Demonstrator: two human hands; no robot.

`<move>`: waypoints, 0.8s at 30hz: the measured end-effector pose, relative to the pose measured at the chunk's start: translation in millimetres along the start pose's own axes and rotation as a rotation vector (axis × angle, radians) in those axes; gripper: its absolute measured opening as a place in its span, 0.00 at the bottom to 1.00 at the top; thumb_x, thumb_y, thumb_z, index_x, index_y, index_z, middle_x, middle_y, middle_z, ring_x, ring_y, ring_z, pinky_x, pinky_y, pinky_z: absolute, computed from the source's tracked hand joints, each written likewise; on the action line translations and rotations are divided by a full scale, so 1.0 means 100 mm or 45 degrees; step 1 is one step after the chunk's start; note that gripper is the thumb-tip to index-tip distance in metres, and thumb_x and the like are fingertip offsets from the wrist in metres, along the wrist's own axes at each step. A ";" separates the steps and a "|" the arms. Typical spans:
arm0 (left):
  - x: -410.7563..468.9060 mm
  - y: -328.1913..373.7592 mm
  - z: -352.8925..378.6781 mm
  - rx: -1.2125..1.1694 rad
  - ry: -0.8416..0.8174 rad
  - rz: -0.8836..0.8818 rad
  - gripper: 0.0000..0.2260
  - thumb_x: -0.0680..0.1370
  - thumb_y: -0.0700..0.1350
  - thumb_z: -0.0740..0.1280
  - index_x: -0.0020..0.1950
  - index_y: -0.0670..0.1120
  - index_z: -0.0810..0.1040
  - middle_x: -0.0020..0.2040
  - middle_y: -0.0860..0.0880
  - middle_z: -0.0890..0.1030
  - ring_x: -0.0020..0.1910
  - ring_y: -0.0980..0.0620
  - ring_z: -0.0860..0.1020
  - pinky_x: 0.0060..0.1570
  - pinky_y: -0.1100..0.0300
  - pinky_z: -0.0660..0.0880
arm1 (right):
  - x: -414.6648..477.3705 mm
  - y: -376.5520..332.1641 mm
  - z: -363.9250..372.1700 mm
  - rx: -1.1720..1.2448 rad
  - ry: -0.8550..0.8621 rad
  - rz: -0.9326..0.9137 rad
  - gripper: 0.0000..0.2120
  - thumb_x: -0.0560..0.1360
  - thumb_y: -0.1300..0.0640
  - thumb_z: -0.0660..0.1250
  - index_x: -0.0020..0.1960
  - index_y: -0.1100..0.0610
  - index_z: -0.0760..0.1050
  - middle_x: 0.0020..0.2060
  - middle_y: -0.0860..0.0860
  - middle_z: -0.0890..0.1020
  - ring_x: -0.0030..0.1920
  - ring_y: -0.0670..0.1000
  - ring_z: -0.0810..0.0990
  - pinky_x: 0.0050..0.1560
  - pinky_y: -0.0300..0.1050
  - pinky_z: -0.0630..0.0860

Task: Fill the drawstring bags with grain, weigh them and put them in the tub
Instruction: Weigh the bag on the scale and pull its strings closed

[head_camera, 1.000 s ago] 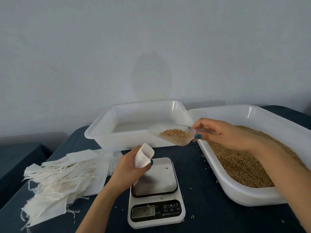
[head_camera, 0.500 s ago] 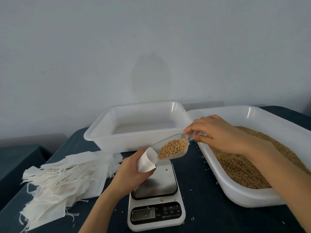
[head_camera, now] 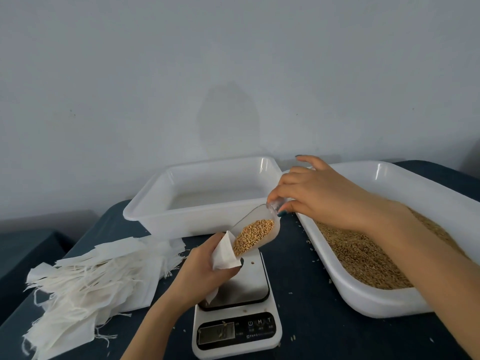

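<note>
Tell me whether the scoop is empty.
No, the scoop in the right hand holds grain, tilted toward the bag in the left hand.

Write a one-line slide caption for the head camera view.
The right hand tips a clear scoop of grain into the drawstring bag held by the left hand above the scale.

scale (head_camera: 259, 341): front centre of the counter (head_camera: 311, 320).
tub (head_camera: 145, 206): behind the scale, on the counter.
tray (head_camera: 363, 302): right of scale and tub; grain (head_camera: 363, 255) in it.
bags (head_camera: 85, 279): piled left of the scale, before the tub.
scoop (head_camera: 255, 236): above the scale, lip at the mouth of a bag (head_camera: 224, 252) held beside it.
</note>
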State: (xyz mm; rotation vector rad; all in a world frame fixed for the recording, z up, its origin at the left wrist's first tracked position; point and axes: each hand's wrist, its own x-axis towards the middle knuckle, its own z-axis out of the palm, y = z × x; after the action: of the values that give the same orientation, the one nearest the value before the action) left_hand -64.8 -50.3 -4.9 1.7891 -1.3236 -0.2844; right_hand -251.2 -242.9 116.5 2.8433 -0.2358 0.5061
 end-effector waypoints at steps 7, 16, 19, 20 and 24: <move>-0.02 0.08 0.00 -0.233 -0.050 -0.073 0.18 0.68 0.55 0.73 0.57 0.60 0.75 0.47 0.51 0.82 0.34 0.53 0.80 0.34 0.61 0.78 | 0.08 -0.03 -0.18 -0.124 -0.024 -0.059 0.16 0.79 0.41 0.54 0.63 0.38 0.75 0.52 0.39 0.78 0.60 0.41 0.72 0.76 0.48 0.43; -0.04 0.13 -0.02 -0.287 -0.058 -0.139 0.23 0.67 0.56 0.71 0.61 0.57 0.74 0.46 0.56 0.82 0.39 0.58 0.78 0.40 0.62 0.75 | 0.14 -0.07 -0.33 -0.251 0.033 -0.118 0.17 0.79 0.41 0.54 0.63 0.39 0.76 0.50 0.40 0.79 0.57 0.44 0.74 0.76 0.49 0.45; -0.05 0.16 -0.03 -0.338 -0.063 -0.130 0.24 0.65 0.58 0.70 0.60 0.56 0.74 0.43 0.57 0.81 0.36 0.59 0.78 0.39 0.62 0.75 | 0.13 -0.08 -0.36 -0.268 0.053 -0.129 0.15 0.80 0.43 0.56 0.63 0.39 0.76 0.50 0.41 0.79 0.57 0.45 0.75 0.76 0.49 0.46; -0.05 0.17 -0.03 -0.343 -0.062 -0.125 0.23 0.66 0.58 0.70 0.60 0.56 0.75 0.42 0.56 0.82 0.35 0.59 0.78 0.38 0.62 0.75 | 0.13 -0.08 -0.36 -0.272 0.060 -0.130 0.14 0.81 0.43 0.56 0.62 0.39 0.76 0.50 0.41 0.79 0.57 0.45 0.75 0.76 0.50 0.46; -0.06 0.18 -0.04 -0.340 -0.054 -0.105 0.16 0.71 0.54 0.71 0.58 0.54 0.75 0.41 0.55 0.82 0.34 0.58 0.78 0.36 0.64 0.75 | 0.09 -0.06 -0.35 -0.259 0.077 -0.124 0.18 0.78 0.43 0.53 0.60 0.41 0.78 0.50 0.42 0.80 0.56 0.46 0.76 0.75 0.50 0.49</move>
State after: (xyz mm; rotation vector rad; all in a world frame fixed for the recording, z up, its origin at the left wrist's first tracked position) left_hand -76.5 -44.4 9.6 1.6208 -1.1818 -0.5216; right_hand -252.7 -229.2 150.2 2.6228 -0.1291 0.5160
